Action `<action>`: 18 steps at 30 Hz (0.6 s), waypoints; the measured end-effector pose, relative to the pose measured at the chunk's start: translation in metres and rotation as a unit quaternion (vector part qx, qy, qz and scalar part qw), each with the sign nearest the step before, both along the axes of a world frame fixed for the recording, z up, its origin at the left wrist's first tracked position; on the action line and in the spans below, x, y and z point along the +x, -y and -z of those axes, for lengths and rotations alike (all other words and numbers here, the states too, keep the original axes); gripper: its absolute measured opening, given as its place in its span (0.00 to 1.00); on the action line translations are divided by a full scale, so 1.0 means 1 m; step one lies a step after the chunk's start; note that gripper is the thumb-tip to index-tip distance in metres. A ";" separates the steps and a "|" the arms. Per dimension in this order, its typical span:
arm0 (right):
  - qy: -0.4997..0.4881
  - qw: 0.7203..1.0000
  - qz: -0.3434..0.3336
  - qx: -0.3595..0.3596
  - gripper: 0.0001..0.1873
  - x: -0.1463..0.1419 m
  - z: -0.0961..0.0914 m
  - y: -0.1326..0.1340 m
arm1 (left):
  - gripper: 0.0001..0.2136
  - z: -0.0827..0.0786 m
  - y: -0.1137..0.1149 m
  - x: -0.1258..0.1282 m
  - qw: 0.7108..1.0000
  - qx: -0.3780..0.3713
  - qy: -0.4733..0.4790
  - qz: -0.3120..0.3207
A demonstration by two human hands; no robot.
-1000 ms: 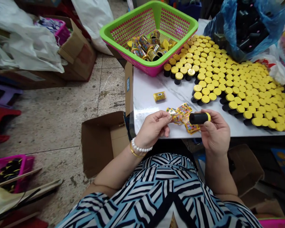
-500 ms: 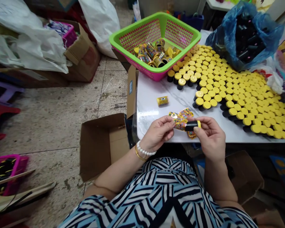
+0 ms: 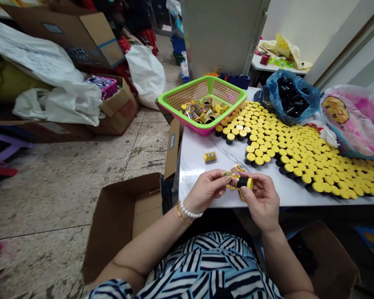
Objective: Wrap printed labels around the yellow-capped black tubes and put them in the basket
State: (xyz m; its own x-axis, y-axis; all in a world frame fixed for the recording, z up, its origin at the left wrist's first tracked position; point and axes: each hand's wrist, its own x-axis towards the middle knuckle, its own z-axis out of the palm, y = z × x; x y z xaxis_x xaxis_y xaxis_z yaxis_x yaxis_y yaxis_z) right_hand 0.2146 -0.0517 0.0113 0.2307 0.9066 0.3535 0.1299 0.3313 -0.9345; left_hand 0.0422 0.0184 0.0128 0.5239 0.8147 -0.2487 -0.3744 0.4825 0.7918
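- The left hand [image 3: 206, 190], wearing a white pearl bracelet [image 3: 190, 210] and a thin gold bangle [image 3: 179, 211], pinches a crumpled yellow printed foil wrapper [image 3: 234, 175] at its near edge; the fingertips hide part of it.
- The right hand [image 3: 262, 200] grips a black plastic cylinder with a yellow cap [image 3: 244, 183], its fingers covering much of the black body. The cylinder sits between the hands, pressed against the wrapper, so where they meet is hard to make out.
- The wrapper's print is too small to read.
- On the white marble-patterned table [image 3: 191, 174], a small yellow wrapped cylinder [image 3: 209, 156] lies on its side, near the hands.
- Beyond it stand packed rows of yellow-capped black cylinders [image 3: 293, 160]; only the caps show in most of the rows.
- A green-and-pink plastic basket [image 3: 174, 99] holds wrapped cylinders, partly piled on each other.
- A blue plastic bag [image 3: 310, 97] holds black cylinders, dimmed by the film.
- An open brown cardboard box [image 3: 118, 220] sits on the tiled floor [image 3: 50, 199], cut off by the left forearm.
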 end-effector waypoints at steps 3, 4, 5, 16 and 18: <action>-0.025 1.000 -0.009 0.000 0.18 -0.001 0.004 0.000 | 0.17 -0.002 0.001 0.002 1.000 0.003 0.002 0.007; -0.040 0.999 -0.011 0.002 0.18 -0.002 0.006 0.000 | 0.17 -0.002 0.002 0.002 1.000 0.000 0.004 0.002; -0.054 0.998 -0.015 0.007 0.18 -0.003 0.007 0.000 | 0.17 -0.002 0.002 0.003 1.000 0.001 0.006 -0.004; -0.053 0.996 0.051 0.057 0.20 0.005 0.015 -0.002 | 0.16 -0.008 -0.001 0.008 0.998 0.032 0.048 -0.017; -0.064 0.996 0.040 0.053 0.20 0.006 0.017 -0.003 | 0.15 -0.007 0.000 0.010 0.998 0.033 0.043 -0.025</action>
